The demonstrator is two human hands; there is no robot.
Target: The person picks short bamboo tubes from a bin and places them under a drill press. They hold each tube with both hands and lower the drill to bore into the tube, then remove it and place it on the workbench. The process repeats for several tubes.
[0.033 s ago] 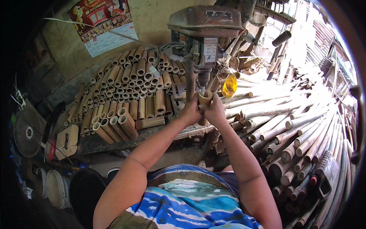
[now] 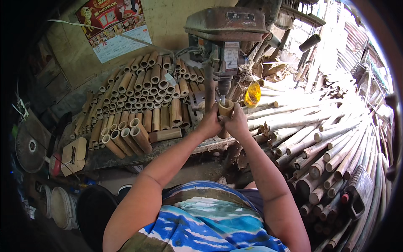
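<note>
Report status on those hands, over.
Left hand, right hand: both gripping bamboo tube. Drill bit at tube's mouth; contact unclear. Yellow container nearby, untouched.

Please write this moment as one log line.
left grip: on bamboo tube | right grip: on same tube | drill bit: at tube mouth

A calendar (image 2: pixel 119 40) hangs on the yellowish wall (image 2: pixel 166 21) behind the workbench (image 2: pixel 180 148) — a fan (image 2: pixel 31 145) at far left, glaring daylight by corrugated sheeting (image 2: pixel 351 40) at right.

A calendar (image 2: pixel 113 33) is hung on the wall (image 2: pixel 168 25); a fan (image 2: pixel 32 145) and a pale bucket (image 2: pixel 70 210) are seen at left.
</note>
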